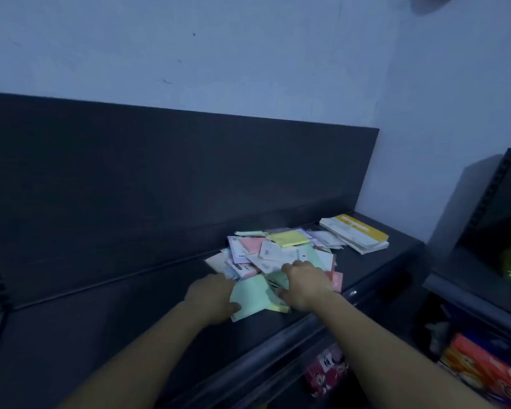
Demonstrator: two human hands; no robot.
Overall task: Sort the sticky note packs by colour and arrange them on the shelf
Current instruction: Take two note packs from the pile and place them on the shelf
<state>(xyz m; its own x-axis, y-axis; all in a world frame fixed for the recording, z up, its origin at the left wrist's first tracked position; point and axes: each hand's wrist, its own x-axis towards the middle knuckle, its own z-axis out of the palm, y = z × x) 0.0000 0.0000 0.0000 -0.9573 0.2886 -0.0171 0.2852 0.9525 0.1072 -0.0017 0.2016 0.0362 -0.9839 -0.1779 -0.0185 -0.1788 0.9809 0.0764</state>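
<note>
A jumbled pile of sticky note packs [275, 255] in green, pink, yellow and white lies on the dark shelf [130, 305], right of centre. My left hand [210, 299] grips a light green pack [251, 296] at the near edge of the pile, thumb under its corner. My right hand [304, 286] rests on the pile beside it, fingers curled down into the packs; what they hold is hidden. A yellow pack [289, 239] lies on top at the back, a pink one [251, 245] to its left.
A stack of white and yellow booklets [357, 233] lies at the shelf's right end. A dark back panel [160, 172] rises behind the shelf. A second rack [484, 261] with coloured packages stands to the right. Red packaging [325, 370] hangs below the shelf's front edge.
</note>
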